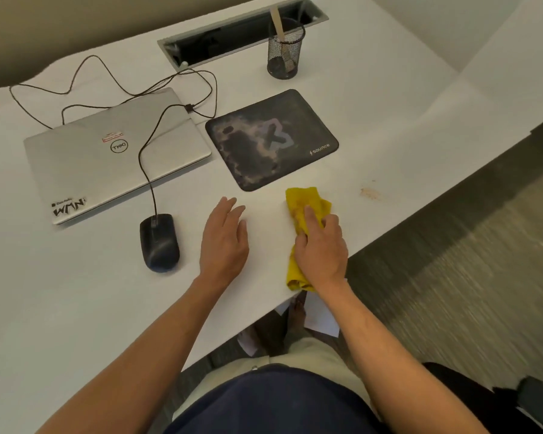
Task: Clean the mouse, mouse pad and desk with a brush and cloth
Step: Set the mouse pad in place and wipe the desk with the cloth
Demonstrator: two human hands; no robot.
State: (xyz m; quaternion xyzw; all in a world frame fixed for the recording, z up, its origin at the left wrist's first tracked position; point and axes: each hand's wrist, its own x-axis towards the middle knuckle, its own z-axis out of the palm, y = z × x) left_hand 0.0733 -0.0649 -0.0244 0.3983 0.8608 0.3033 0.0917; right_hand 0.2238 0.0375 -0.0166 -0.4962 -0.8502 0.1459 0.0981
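White desk. Closed laptop far left, pad just right of it, bare. Mesh cup behind the pad, brush handle sticking out. Mouse off the pad, near edge of laptop. Left hand flat on desk, fingers straight, holding nothing. Right hand presses bunched yellow cloth on the desk, fingers curled into it.

The white desk carries a laptop, mouse, mouse pad, mesh cup, yellow cloth and a brownish stain.

Mouse left of cloth
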